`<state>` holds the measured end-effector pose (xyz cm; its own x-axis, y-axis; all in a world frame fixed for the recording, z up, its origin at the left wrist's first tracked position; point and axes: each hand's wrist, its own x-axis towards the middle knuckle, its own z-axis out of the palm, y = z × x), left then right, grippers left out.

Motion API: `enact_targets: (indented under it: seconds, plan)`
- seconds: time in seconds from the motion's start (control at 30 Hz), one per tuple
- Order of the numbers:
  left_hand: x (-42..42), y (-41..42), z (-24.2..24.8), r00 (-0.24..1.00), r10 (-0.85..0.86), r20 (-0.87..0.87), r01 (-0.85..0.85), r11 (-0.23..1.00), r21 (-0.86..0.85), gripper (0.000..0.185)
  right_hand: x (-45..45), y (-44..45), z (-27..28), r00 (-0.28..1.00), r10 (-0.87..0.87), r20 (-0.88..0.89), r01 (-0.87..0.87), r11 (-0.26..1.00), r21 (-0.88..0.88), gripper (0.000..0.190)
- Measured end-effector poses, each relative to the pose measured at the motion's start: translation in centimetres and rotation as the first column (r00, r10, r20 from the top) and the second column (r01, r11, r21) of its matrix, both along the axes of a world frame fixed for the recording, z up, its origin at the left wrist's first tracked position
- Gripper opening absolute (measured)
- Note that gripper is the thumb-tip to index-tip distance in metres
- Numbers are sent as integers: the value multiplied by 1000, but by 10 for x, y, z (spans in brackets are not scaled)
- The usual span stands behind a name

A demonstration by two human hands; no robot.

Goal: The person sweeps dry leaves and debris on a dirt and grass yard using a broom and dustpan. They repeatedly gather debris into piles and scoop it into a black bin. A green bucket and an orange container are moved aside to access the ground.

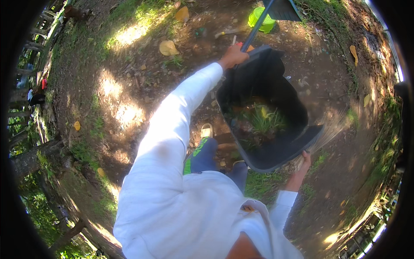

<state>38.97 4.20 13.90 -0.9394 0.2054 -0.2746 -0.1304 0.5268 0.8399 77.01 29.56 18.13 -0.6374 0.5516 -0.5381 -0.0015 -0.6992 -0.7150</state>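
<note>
My left hand (pixel 236 55) grips the blue handle (pixel 255 32) of a dustpan at the far rim of a black plastic bin (pixel 239 142). The dustpan's dark pan (pixel 282 10) points away, at the top of the view. Tufts of green grass (pixel 263 118) and some leaves lie inside the bin, whose shadowed interior is hard to make out. At the near right rim, my right hand (pixel 304 162) is closed around a stick broom (pixel 330 132). The broom's thin bristles fan out to the right and are blurred. Whether either hand also grips the bin's rim is unclear.
A lime-green plastic container (pixel 266 21) is on the dirt beyond the bin. Large dry leaves (pixel 168 48) and small debris dot the ground. A tree trunk (pixel 35 157) stands at left, and a person (pixel 36 97) is far off there. My sandaled foot (pixel 207 130) is beside the bin.
</note>
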Motion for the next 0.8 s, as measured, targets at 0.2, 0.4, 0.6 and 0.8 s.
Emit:
enact_targets:
  seconds: [0.2, 0.4, 0.6, 0.8]
  plan:
    - [-44, -105, 18, 986, 136, -94, -139, 990, -31, 29, -57, -96, -25, 997, 76, 25, -73, 992, -104, 34]
    - [-56, -190, -19, 970, 170, -171, -181, 982, -48, 29, -78, -165, -87, 981, 146, 127, -129, 983, -128, 27]
    - [-23, -252, -70, 949, 225, -220, -266, 947, -181, 34, -71, -244, -147, 912, 407, -57, -401, 851, -339, 34]
    - [-14, -301, -96, 932, 157, -327, -233, 951, -205, 35, -59, -287, -157, 919, 378, -109, -389, 833, -393, 35]
